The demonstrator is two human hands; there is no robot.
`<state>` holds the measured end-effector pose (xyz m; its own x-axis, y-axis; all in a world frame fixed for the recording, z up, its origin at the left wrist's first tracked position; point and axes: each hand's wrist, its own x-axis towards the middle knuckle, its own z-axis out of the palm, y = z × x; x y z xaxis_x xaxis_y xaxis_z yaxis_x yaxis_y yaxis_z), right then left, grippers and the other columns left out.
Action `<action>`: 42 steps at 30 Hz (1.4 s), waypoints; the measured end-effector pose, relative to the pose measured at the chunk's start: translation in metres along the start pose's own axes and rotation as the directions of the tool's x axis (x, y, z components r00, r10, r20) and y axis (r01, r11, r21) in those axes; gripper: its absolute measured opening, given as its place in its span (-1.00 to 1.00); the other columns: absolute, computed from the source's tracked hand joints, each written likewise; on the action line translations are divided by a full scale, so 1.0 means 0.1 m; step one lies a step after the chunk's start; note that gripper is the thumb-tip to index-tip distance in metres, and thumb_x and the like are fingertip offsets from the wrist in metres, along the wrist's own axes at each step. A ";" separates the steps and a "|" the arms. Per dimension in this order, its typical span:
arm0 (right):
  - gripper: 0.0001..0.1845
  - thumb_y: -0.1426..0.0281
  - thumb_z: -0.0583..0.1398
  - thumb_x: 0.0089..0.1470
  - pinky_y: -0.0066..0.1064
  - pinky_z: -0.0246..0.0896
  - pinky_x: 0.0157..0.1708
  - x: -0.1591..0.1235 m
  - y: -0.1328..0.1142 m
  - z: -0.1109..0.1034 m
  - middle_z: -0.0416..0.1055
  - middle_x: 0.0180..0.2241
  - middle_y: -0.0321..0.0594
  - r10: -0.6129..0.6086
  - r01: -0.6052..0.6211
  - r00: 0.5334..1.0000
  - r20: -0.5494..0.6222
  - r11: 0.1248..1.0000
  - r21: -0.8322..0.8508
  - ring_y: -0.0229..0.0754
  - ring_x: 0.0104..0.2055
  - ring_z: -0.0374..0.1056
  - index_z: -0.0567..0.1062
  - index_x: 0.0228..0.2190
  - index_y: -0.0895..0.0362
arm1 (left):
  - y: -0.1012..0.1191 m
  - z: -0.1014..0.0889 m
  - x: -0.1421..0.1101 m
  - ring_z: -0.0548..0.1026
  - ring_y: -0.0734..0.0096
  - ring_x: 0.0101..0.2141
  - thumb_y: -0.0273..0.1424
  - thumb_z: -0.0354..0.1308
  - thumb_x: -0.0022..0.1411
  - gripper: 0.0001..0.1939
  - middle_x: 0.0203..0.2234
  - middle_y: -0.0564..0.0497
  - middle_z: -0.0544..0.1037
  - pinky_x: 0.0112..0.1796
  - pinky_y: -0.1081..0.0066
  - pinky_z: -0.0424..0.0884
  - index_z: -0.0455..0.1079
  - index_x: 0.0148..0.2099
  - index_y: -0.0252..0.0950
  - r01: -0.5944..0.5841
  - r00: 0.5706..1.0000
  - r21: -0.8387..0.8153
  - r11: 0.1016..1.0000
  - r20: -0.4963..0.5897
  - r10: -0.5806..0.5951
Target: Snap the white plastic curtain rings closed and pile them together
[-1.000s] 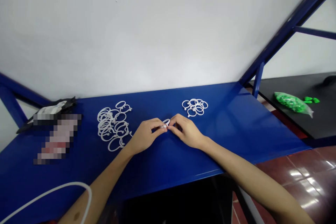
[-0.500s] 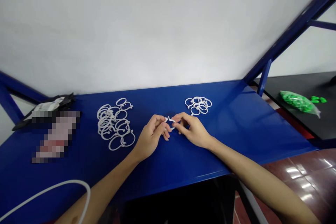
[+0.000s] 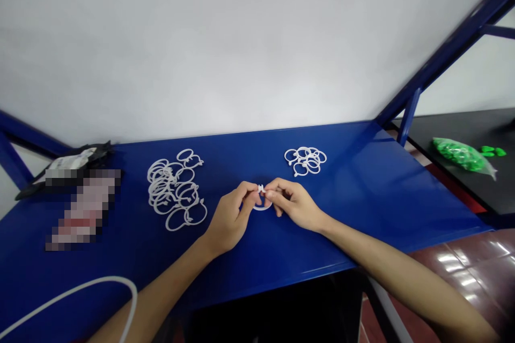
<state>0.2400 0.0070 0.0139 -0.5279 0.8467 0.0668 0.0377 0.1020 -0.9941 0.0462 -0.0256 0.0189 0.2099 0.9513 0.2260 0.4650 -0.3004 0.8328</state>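
Note:
A white plastic ring (image 3: 262,208) with a small clasp is pinched between my two hands above the blue table. My left hand (image 3: 232,214) grips one end of it with thumb and fingertips. My right hand (image 3: 295,202) pinches the other end, so the two ends meet at the top; whether they are locked together I cannot tell. Left of my left hand lies a pile of similar white rings (image 3: 185,218), several of them overlapping. Beyond my right hand is a smaller cluster of white rings (image 3: 301,169).
Black plastic packaging (image 3: 96,154) and a blurred-out pinkish item (image 3: 86,203) lie at the table's left. A white cord (image 3: 108,278) loops at lower left. On a black table at right sits a clear bag of green pieces (image 3: 462,154). A blue frame bar (image 3: 438,59) slants up there.
Both ends of the ring have come together between my fingertips, where a gap showed before. My hands have drawn closer, and the ring's loop now hangs below them.

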 end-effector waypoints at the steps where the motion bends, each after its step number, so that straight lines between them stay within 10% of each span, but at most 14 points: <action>1: -0.68 0.12 0.17 0.29 -0.51 0.12 -0.56 0.00 0.00 0.00 0.42 -0.46 -0.34 0.001 -0.001 1.000 0.006 1.000 -0.006 -0.38 -0.58 0.24 0.46 -0.26 0.13 | 0.01 0.00 0.00 0.53 0.41 -0.35 -0.26 -0.06 0.46 -0.77 -0.39 0.07 0.58 -0.25 0.38 0.40 0.37 -0.20 -0.21 -0.002 1.000 0.008 1.000 0.004 0.002; 13: -0.71 0.22 0.11 0.36 -0.46 0.19 -0.41 -0.03 -0.03 -0.03 0.42 -0.44 -0.31 -0.190 0.216 0.976 0.105 0.891 -0.400 -0.30 -0.45 0.30 0.47 -0.33 0.12 | -0.09 0.06 -0.07 0.45 0.38 -0.41 -0.35 -0.10 0.45 -0.75 -0.43 0.05 0.51 -0.33 0.36 0.34 0.31 -0.29 -0.21 -0.098 0.995 0.202 0.974 0.054 0.089; 18: -0.74 0.23 0.10 0.37 -0.42 0.30 -0.25 0.04 0.00 -0.11 0.51 -0.29 -0.23 -0.299 0.281 0.952 0.066 0.769 -0.574 -0.24 -0.28 0.43 0.50 -0.25 0.10 | -0.11 -0.12 0.06 0.48 0.22 -0.24 -0.31 -0.09 0.46 -0.73 -0.29 -0.05 0.58 -0.13 0.21 0.36 0.43 -0.15 -0.22 -0.242 0.970 0.516 0.822 0.104 0.220; 25: -0.72 0.22 0.09 0.36 -0.37 0.30 -0.32 0.15 0.02 -0.62 0.44 -0.17 -0.13 -0.381 -0.146 0.864 -0.329 0.436 -0.888 -0.19 -0.31 0.39 0.52 -0.20 0.11 | -0.39 -0.67 0.22 0.39 -0.15 0.03 -0.24 -0.02 0.37 -0.56 -0.02 -0.27 0.50 0.03 0.01 0.31 0.40 0.15 -0.36 0.168 0.986 0.869 0.465 -0.153 -0.070; 29: -0.74 0.23 0.13 0.30 -0.39 0.25 -0.46 0.17 0.06 -0.78 0.38 -0.07 -0.09 -0.301 -0.306 0.860 -0.413 0.345 -0.888 -0.16 -0.30 0.40 0.54 -0.16 0.11 | -0.55 -0.79 0.27 0.32 -0.25 0.11 -0.20 -0.03 0.35 -0.45 0.14 -0.33 0.41 0.03 -0.05 0.30 0.30 0.27 -0.39 0.260 0.965 0.873 0.414 -0.226 -0.129; 42: -0.76 0.24 0.16 0.28 -0.31 0.42 -0.31 0.14 0.04 -0.65 0.35 -0.05 -0.05 -0.326 -0.201 0.881 -0.343 0.400 -0.894 -0.04 -0.10 0.40 0.53 -0.15 0.12 | -0.76 -0.91 0.34 0.36 -0.17 0.01 -0.26 -0.02 0.35 -0.64 0.01 -0.19 0.57 -0.03 -0.03 0.24 0.51 0.01 -0.27 0.298 0.954 0.844 0.446 -0.258 -0.150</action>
<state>0.2881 0.0527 0.0166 -0.1859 0.8920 0.4119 0.8798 0.3378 -0.3344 -0.0605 0.0359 0.0090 -0.0917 0.9709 0.2212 0.9958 0.0911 0.0125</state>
